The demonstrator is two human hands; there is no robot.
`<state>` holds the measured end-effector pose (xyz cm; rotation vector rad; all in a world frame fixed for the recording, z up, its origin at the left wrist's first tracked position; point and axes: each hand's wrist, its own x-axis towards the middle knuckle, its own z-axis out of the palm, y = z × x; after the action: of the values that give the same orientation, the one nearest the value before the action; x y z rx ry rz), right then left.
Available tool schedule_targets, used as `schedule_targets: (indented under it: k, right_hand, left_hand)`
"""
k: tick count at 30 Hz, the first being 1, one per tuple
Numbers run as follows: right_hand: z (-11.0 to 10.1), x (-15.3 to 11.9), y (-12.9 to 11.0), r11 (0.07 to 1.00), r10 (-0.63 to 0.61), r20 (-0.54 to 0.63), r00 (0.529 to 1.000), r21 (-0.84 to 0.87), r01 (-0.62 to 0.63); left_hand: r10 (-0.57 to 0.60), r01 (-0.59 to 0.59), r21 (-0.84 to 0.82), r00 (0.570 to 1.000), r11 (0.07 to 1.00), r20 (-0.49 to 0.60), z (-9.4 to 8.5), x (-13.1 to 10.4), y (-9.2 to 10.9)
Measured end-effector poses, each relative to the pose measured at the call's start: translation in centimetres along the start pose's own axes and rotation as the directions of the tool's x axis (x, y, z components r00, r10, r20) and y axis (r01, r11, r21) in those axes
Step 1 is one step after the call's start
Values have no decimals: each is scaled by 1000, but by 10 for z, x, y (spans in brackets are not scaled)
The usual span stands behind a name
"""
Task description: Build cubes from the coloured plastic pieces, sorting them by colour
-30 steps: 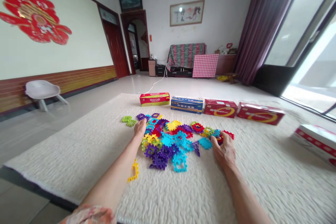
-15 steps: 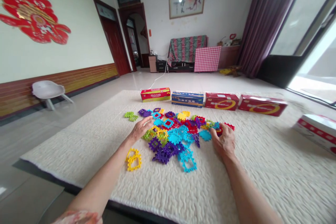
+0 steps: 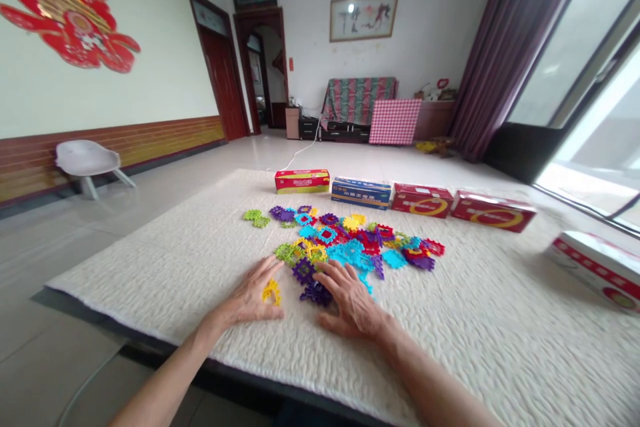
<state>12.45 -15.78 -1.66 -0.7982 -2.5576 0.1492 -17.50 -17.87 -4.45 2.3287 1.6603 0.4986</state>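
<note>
Left hand (image 3: 250, 295), grip apart, around yellow pieces (image 3: 271, 287); right hand (image 3: 350, 300), grip apart, over purple pieces (image 3: 303, 271) and blue pieces (image 3: 350, 252)

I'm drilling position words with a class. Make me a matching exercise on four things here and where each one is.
Column one:
1. Left hand
2. Right hand
3. Blue box
4. White chair

Column two:
A. At the near edge of the pile, by dark purple pieces
B. On the floor, near the left wall
C. Curved around yellow plastic
D. Between the red-and-yellow box and a dark red box

Right pairs: 1-C, 2-A, 3-D, 4-B.
</note>
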Motion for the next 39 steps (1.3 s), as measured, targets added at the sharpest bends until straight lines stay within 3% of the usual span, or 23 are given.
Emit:
schedule_targets:
  k: [4,7,12,17,21,25,29,32,34,36,39]
  right_hand:
    - [3,0,0,998,67,-13,998,-8,-67]
    - [3,2,4,996,83,-48,995,10,-83]
    - [4,2,21,993,108,-140,984,72,-99]
    - [-1,-1,47,970,222,-218,950,144,-194]
    - [-7,-6,69,914,401,-403,823,245,-325]
    - [-15,-14,94,841,542,-493,681,316,-440]
    - [-25,-24,117,793,567,-649,507,263,-550]
    - [-35,-32,125,778,471,-781,409,150,-610]
    - [-42,-32,124,779,415,-817,401,91,-620]
    - [-48,-25,120,801,362,-817,448,27,-599]
    - [-53,4,112,859,288,-750,595,-73,-507]
  left_hand:
    - [-31,30,-48,999,998,-36,10,27,5]
    - [13,-22,-95,996,995,-93,18,51,15]
    - [110,-164,-183,956,969,-273,33,86,45]
    - [40,-146,-279,935,949,-354,41,117,75]
    - [-6,-129,-355,935,926,-355,48,149,106]
    - [-31,-123,-369,923,921,-383,54,190,145]
    - [60,-207,-362,924,909,-377,53,226,162]
    - [-25,-133,-389,926,912,-376,40,236,138]
    - [-132,-51,-392,896,919,-425,26,234,104]
    - [-236,61,-331,821,942,-520,8,226,58]
    - [-352,184,-322,711,929,-610,-20,208,-17]
